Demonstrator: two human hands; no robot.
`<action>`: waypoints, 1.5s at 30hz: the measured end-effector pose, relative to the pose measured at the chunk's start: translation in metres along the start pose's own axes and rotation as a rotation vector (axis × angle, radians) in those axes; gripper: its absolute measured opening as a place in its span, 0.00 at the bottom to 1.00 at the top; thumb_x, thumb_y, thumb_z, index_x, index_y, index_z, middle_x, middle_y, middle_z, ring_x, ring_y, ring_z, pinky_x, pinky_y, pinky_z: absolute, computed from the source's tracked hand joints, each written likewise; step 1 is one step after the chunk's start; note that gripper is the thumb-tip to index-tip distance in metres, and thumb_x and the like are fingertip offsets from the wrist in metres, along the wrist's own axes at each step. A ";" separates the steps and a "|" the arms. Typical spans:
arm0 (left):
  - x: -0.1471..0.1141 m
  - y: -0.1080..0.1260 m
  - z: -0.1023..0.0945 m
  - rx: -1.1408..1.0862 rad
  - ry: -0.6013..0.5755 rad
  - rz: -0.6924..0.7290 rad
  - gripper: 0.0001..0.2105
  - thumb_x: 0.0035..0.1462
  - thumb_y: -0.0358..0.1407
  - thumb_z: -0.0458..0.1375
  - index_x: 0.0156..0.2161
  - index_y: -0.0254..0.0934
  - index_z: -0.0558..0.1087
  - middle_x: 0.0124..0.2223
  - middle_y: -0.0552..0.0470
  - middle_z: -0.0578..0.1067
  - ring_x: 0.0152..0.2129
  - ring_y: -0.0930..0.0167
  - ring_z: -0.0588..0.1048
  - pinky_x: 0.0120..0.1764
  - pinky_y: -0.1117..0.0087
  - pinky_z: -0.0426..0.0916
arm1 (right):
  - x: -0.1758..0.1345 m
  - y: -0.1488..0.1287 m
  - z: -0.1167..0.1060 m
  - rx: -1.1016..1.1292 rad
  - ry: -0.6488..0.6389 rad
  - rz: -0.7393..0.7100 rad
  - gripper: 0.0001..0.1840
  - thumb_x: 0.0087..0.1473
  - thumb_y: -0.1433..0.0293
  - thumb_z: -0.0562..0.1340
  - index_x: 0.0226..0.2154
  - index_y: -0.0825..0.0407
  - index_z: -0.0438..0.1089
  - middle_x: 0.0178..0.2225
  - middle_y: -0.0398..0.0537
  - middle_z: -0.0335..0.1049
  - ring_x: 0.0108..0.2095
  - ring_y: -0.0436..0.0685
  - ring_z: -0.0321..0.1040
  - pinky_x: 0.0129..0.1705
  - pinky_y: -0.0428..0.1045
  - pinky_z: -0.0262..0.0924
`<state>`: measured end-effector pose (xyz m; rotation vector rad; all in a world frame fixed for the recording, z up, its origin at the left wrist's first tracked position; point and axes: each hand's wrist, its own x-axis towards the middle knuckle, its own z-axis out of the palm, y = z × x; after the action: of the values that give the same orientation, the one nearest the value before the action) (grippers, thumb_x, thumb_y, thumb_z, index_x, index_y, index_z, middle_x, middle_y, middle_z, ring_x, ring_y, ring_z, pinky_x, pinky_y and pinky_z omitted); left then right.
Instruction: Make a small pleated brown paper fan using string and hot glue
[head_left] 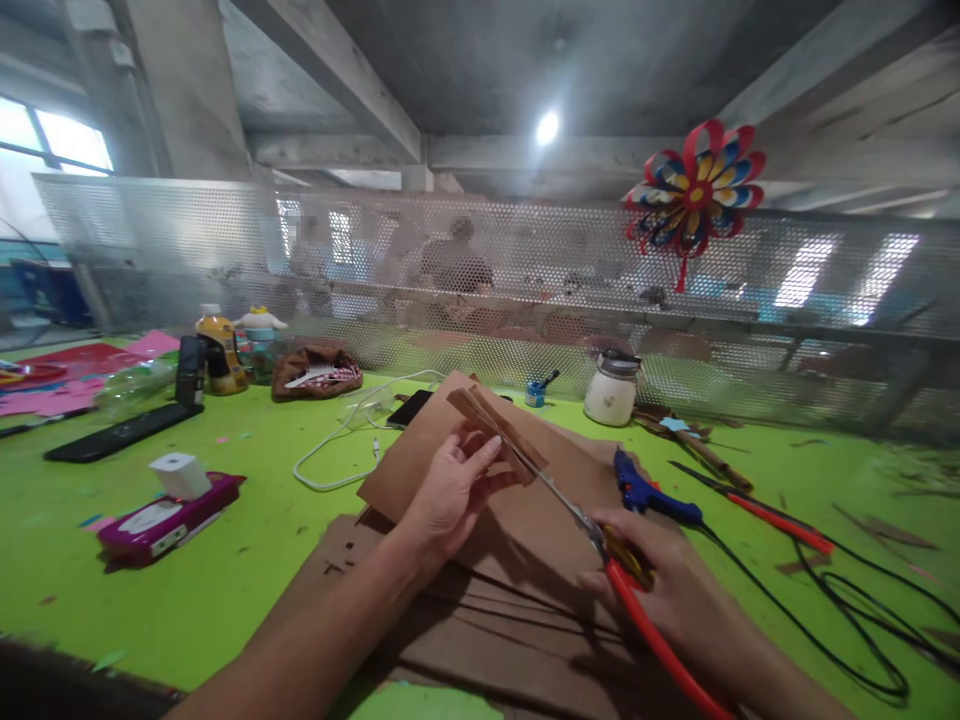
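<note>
- Over the middle of the green table [262,540], the left hand [457,485] pinched a folded brown paper piece [529,445] between thumb and fingers; some of the fingers were hidden behind the paper.
- Right of it, the right hand [660,575] was closed around the red-handled scissors [596,535], its grip partly covering the handles, one of which ran out past the bottom edge.
- Their blades lay along the held piece; whether they were parted could not be told.
- Beneath both hands spread a large brown paper sheet [420,460] on darker cardboard [457,640], the forearms and shadow covering much of each.
- Behind the sheet, a flat black object [411,408] was partly covered, too little showing to name it.
- Beside the right hand lay a blue glue gun [656,497], its nozzle end resting near the sheet's edge.
- Farther right, an orange-handled tool [780,520] had a dark, blurred tip.
- Beyond the perforated metal screen [525,250], people showed only as blurred shapes.
</note>
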<state>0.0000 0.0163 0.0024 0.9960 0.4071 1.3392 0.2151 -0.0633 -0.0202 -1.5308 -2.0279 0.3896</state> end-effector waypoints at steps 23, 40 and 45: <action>-0.004 0.007 0.009 -0.010 -0.032 0.013 0.20 0.50 0.30 0.61 0.49 0.44 0.66 0.40 0.54 0.74 0.32 0.74 0.74 0.42 0.63 0.71 | -0.008 -0.014 -0.004 -0.003 0.093 -0.028 0.21 0.47 0.61 0.62 0.46 0.47 0.66 0.39 0.48 0.70 0.36 0.57 0.67 0.37 0.50 0.64; -0.004 0.007 0.010 0.021 -0.040 0.015 0.23 0.50 0.31 0.62 0.52 0.46 0.64 0.39 0.53 0.74 0.30 0.73 0.74 0.37 0.65 0.71 | -0.009 -0.010 -0.002 -0.031 0.088 -0.002 0.20 0.47 0.60 0.62 0.44 0.46 0.66 0.40 0.47 0.69 0.37 0.57 0.68 0.36 0.49 0.64; -0.003 0.007 0.009 0.014 -0.040 0.017 0.23 0.50 0.30 0.61 0.52 0.46 0.65 0.40 0.53 0.74 0.30 0.73 0.74 0.37 0.65 0.71 | -0.009 -0.014 -0.004 -0.044 0.059 0.001 0.20 0.49 0.59 0.61 0.45 0.45 0.65 0.41 0.47 0.68 0.39 0.57 0.67 0.37 0.48 0.64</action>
<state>0.0014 0.0093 0.0117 1.0387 0.3790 1.3310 0.2087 -0.0767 -0.0116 -1.5515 -2.0028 0.2989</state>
